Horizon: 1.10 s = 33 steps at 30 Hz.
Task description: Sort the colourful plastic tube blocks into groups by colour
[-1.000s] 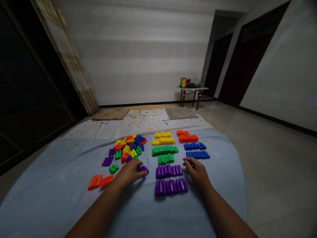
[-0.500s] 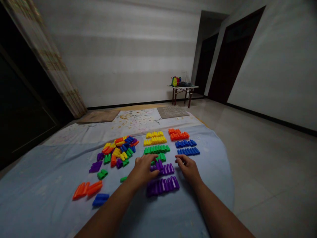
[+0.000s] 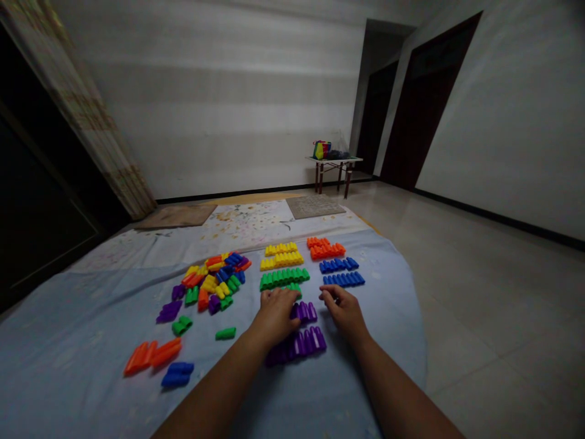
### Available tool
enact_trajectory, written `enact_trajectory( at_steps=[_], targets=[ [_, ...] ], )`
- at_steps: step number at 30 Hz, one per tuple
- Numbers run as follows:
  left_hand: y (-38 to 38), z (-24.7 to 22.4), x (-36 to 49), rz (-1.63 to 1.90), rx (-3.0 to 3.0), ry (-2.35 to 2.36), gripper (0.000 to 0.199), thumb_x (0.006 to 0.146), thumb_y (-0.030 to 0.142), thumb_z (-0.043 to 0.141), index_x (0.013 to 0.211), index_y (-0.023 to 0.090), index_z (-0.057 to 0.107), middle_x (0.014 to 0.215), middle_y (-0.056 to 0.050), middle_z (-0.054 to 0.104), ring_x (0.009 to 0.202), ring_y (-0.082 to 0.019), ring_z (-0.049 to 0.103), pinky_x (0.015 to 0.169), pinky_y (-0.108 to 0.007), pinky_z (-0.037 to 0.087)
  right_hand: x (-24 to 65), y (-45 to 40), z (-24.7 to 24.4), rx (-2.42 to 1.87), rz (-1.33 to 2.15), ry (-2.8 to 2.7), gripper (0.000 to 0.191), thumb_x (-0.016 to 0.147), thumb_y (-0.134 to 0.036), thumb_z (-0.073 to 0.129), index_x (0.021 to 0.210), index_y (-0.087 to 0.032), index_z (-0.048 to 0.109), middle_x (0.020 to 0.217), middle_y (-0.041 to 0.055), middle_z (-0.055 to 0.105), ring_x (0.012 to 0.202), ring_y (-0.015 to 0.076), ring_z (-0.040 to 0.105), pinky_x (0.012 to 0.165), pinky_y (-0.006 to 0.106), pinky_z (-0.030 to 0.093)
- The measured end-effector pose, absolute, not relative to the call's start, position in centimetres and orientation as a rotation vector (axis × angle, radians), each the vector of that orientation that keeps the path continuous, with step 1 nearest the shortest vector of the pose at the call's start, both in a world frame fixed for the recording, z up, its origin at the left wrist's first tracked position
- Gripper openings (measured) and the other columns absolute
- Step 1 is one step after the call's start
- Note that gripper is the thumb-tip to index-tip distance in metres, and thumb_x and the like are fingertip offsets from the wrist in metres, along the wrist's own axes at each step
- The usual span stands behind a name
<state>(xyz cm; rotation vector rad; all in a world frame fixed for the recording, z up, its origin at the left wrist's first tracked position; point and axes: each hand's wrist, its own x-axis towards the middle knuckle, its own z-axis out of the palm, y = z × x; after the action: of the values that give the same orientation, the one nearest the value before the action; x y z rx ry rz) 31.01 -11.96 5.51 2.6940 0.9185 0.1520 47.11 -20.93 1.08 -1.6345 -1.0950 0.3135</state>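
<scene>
My left hand (image 3: 276,314) reaches over the left part of the upper row of purple bullet-shaped plastic pieces (image 3: 308,312). Its thumb and index finger are closed around a purple piece in that row, mostly covered by the fingers. Just below lies a second, longer purple row (image 3: 304,343). To the right of the purple pieces hovers my right hand (image 3: 343,311), its fingers loosely curled, thumb and index tips slightly apart, nothing visible between them. A short green row (image 3: 295,289) is partly hidden behind my left hand; a longer green row (image 3: 284,277) lies beyond it.
Yellow rows (image 3: 282,260), orange rows (image 3: 326,250) and blue rows (image 3: 343,279) lie farther back. A mixed-colour pile (image 3: 217,277) is at left, with loose orange pieces (image 3: 153,355), blue pieces (image 3: 177,374) and a green piece (image 3: 225,333) nearer. A small table (image 3: 333,160) stands by the wall.
My left hand has moved slightly right and now covers more of the upper purple row, including the piece that stood out between its fingers. My right hand stays about where it was.
</scene>
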Motion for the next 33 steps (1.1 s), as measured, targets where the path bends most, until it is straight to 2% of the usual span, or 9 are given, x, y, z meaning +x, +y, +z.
enact_trajectory(
  at_steps=[4, 7, 10, 13, 17, 20, 23, 28, 33],
  targets=[
    [-12.0, 5.9, 30.2, 0.293, 2.622, 0.906, 0.052, 0.068, 0.038, 0.063, 0.116, 0.026, 0.051, 0.117, -0.005, 0.057, 0.113, -0.026, 0.045, 0.096, -0.044, 0.028, 47.2, -21.0, 0.9, -1.632, 0.337, -1.092, 0.034, 0.081, -0.043, 0.046, 0.091, -0.017, 0.065, 0.078, 0.007, 0.07, 0.068, 0.0184, 0.062, 0.066, 0.03, 0.048],
    [-11.1, 6.5, 28.4, 0.48, 2.549, 1.022, 0.04, 0.075, 0.04, 0.055, 0.111, 0.024, 0.055, 0.114, -0.005, 0.06, 0.111, -0.022, 0.048, 0.098, -0.042, 0.029, 47.2, -21.1, 0.7, -1.64, 0.352, -1.084, 0.037, 0.08, -0.045, 0.046, 0.092, -0.017, 0.065, 0.079, 0.0079, 0.07, 0.069, 0.0196, 0.063, 0.065, 0.03, 0.048],
    [-9.1, 6.7, 25.5, 0.559, 2.486, 1.286, 0.032, 0.079, 0.038, 0.048, 0.104, 0.022, 0.059, 0.106, -0.005, 0.064, 0.101, -0.019, 0.055, 0.094, -0.037, 0.035, 47.3, -21.0, 0.3, -1.637, 0.378, -1.086, 0.038, 0.08, -0.047, 0.047, 0.094, -0.017, 0.065, 0.08, 0.0082, 0.07, 0.07, 0.0199, 0.064, 0.065, 0.031, 0.048],
    [-6.9, 6.2, 22.5, 0.555, 2.429, 1.522, 0.033, 0.081, 0.035, 0.043, 0.105, 0.018, 0.059, 0.106, -0.008, 0.063, 0.098, -0.021, 0.056, 0.087, -0.037, 0.04, 47.3, -20.9, 0.1, -1.623, 0.394, -1.092, 0.038, 0.079, -0.048, 0.048, 0.094, -0.017, 0.065, 0.081, 0.0078, 0.07, 0.07, 0.0195, 0.064, 0.066, 0.03, 0.048],
    [-5.3, 5.4, 19.6, 0.517, 2.428, 1.676, 0.031, 0.078, 0.029, 0.046, 0.103, 0.018, 0.059, 0.114, -0.011, 0.06, 0.106, -0.025, 0.051, 0.088, -0.04, 0.038, 47.2, -20.9, 0.1, -1.625, 0.402, -1.095, 0.037, 0.08, -0.046, 0.048, 0.095, -0.017, 0.065, 0.081, 0.0073, 0.07, 0.072, 0.0195, 0.064, 0.066, 0.03, 0.048],
    [-5.1, 5.0, 18.3, 0.457, 2.471, 1.635, 0.023, 0.076, 0.027, 0.049, 0.093, 0.02, 0.062, 0.109, -0.008, 0.061, 0.104, -0.023, 0.052, 0.091, -0.035, 0.037, 47.1, -20.9, 0.1, -1.643, 0.405, -1.104, 0.035, 0.08, -0.044, 0.048, 0.095, -0.017, 0.064, 0.081, 0.0071, 0.07, 0.073, 0.0195, 0.064, 0.066, 0.03, 0.047],
    [-5.1, 4.6, 17.0, 0.423, 2.465, 1.626, 0.024, 0.076, 0.025, 0.046, 0.094, 0.021, 0.061, 0.106, -0.007, 0.062, 0.1, -0.019, 0.055, 0.087, -0.03, 0.04, 47.2, -21.0, 0.1, -1.645, 0.401, -1.109, 0.035, 0.08, -0.045, 0.047, 0.093, -0.017, 0.065, 0.08, 0.0065, 0.07, 0.071, 0.0193, 0.064, 0.065, 0.03, 0.048],
    [-5.5, 4.1, 15.1, 0.365, 2.397, 1.731, 0.02, 0.075, 0.031, 0.047, 0.084, 0.02, 0.061, 0.096, -0.008, 0.064, 0.09, -0.021, 0.059, 0.077, -0.03, 0.044, 47.2, -21.0, -0.1, -1.648, 0.406, -1.114, 0.037, 0.08, -0.046, 0.047, 0.094, -0.017, 0.064, 0.08, 0.0071, 0.07, 0.07, 0.0196, 0.064, 0.065, 0.03, 0.047],
    [-5.9, 4.4, 15.7, 0.38, 2.334, 1.751, 0.039, 0.076, 0.039, 0.048, 0.11, 0.021, 0.054, 0.111, -0.008, 0.061, 0.096, -0.02, 0.058, 0.079, -0.03, 0.044, 47.1, -20.9, 0.1, -1.658, 0.401, -1.127, 0.037, 0.08, -0.046, 0.047, 0.094, -0.016, 0.065, 0.08, 0.0074, 0.07, 0.07, 0.0198, 0.063, 0.067, 0.031, 0.047]
  ],
)
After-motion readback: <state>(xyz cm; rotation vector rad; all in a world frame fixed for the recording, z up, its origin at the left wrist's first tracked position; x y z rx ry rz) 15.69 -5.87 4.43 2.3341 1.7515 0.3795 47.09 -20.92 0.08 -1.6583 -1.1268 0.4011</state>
